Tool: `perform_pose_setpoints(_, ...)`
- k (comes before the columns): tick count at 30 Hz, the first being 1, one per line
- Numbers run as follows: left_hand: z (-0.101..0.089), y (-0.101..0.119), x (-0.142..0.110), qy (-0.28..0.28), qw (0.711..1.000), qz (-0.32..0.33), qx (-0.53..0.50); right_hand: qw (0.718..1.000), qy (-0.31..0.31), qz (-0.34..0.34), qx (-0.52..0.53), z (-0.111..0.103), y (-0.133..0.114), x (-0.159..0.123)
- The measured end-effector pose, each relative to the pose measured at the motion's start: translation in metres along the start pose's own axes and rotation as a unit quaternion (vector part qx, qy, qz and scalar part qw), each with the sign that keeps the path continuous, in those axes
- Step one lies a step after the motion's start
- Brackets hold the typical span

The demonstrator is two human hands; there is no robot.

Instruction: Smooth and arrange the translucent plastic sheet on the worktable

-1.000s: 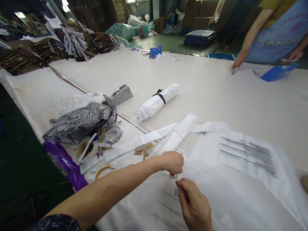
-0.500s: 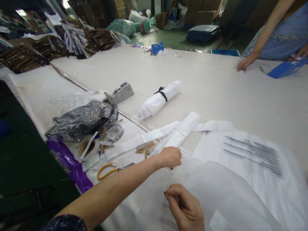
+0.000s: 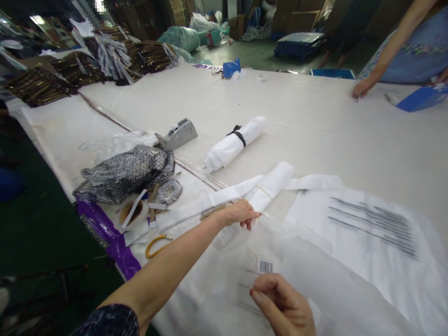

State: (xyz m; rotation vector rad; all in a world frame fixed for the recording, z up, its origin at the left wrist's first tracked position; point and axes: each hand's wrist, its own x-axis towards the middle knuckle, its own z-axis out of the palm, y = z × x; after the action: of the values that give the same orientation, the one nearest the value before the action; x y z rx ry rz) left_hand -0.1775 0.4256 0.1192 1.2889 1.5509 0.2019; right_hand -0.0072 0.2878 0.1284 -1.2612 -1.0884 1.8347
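A clear plastic bag [image 3: 304,254] lies loosely over white material at the front of the table. At the bag's far edge my left hand [image 3: 240,213] rests palm down, one finger stretched to the right and the others loosely bent. My right hand [image 3: 285,303], at the bottom, is closed with thumb and forefinger pinched, apparently on the bag's near part. A barcode label [image 3: 266,265] shows just above those fingers. Beyond my left hand lies a rolled white bundle [image 3: 273,186] with a thin band round it. White fabric with dark stripes [image 3: 374,226] spreads to the right.
Scissors with a yellow handle [image 3: 157,245], a tape roll [image 3: 135,212] and a coiled tape [image 3: 169,191] lie left. Behind them are a speckled grey bundle [image 3: 128,172] and a tape dispenser [image 3: 178,134]. A white roll [image 3: 234,144] lies mid-table. A co-worker's hand [image 3: 364,87] touches the far right.
My left hand has shifted slightly left and away, its finger now extended. My right hand has moved a little right and down. The barcode label has come into view; my forearm covers the scissor blades.
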Motion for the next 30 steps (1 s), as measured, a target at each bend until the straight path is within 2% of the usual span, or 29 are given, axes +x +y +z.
perform_pose_setpoints(2,-0.006,0.002,-0.008,0.076,0.997,0.0,-0.018,0.995,0.053,0.055,0.069,-0.017,-0.008,0.004)
perform_pose_setpoints(3,-0.007,0.003,-0.015,0.133,0.991,0.014,-0.022,0.99,0.07,0.072,0.1,-0.025,-0.011,0.007)
perform_pose_setpoints(5,-0.002,0.006,-0.035,0.251,0.963,0.089,-0.038,0.982,0.085,0.085,0.148,-0.04,-0.015,0.011)
perform_pose_setpoints(6,0.005,0.007,-0.048,0.289,0.945,0.14,-0.054,0.979,0.088,0.081,0.167,-0.045,-0.015,0.013)
perform_pose_setpoints(7,0.014,0.007,-0.06,0.297,0.934,0.183,-0.078,0.976,0.09,0.077,0.182,-0.049,-0.015,0.014)
perform_pose_setpoints(8,0.026,0.006,-0.072,0.276,0.932,0.209,-0.107,0.974,0.091,0.073,0.192,-0.051,-0.014,0.015)
perform_pose_setpoints(10,0.054,0.003,-0.089,0.186,0.944,0.209,-0.172,0.973,0.085,0.069,0.203,-0.051,-0.013,0.015)
perform_pose_setpoints(12,0.081,0.0,-0.097,0.123,0.947,0.191,-0.228,0.974,0.072,0.07,0.201,-0.048,-0.012,0.014)
perform_pose_setpoints(15,0.107,-0.001,-0.097,0.123,0.936,0.201,-0.262,0.976,0.065,0.077,0.194,-0.043,-0.013,0.011)
perform_pose_setpoints(17,0.115,0.001,-0.095,0.155,0.931,0.206,-0.257,0.975,0.071,0.078,0.193,-0.041,-0.013,0.009)
perform_pose_setpoints(21,0.118,0.002,-0.099,0.203,0.932,0.184,-0.235,0.978,0.068,0.064,0.187,-0.039,-0.011,0.002)
perform_pose_setpoints(26,0.116,-0.001,-0.114,0.259,0.935,0.214,-0.114,0.98,0.097,0.042,0.169,-0.036,-0.008,-0.006)
perform_pose_setpoints(28,0.116,0.002,-0.119,0.255,0.937,0.166,-0.171,0.977,0.112,0.038,0.177,-0.037,-0.008,-0.007)
perform_pose_setpoints(30,0.118,0.005,-0.123,0.225,0.929,0.102,-0.276,0.976,0.108,0.038,0.187,-0.037,-0.009,-0.008)
